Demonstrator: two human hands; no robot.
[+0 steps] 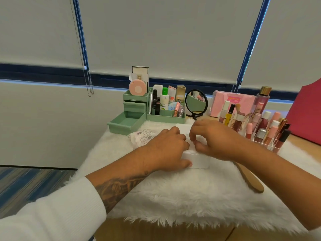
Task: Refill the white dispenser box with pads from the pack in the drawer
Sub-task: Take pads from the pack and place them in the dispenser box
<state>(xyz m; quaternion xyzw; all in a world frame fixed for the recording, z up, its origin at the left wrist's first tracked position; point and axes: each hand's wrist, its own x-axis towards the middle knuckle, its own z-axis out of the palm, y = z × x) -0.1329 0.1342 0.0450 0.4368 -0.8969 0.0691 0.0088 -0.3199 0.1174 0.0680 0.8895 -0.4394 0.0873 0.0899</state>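
The white dispenser box lies on the white fur rug in the middle of the view. My left hand grips its left side, thumb at the front corner. My right hand curls over the box's top and pinches white pads there; the hands hide most of the pads. A white flap or lid shows just behind the hands. The clear pack of pads lies on the rug left of my left hand. Behind it the green organizer's bottom drawer stands pulled open with nothing visible inside.
A green organizer with bottles stands at the back, a round black mirror beside it. At the right a clear rack of lipsticks and a pink box. A wooden brush handle lies right of the box.
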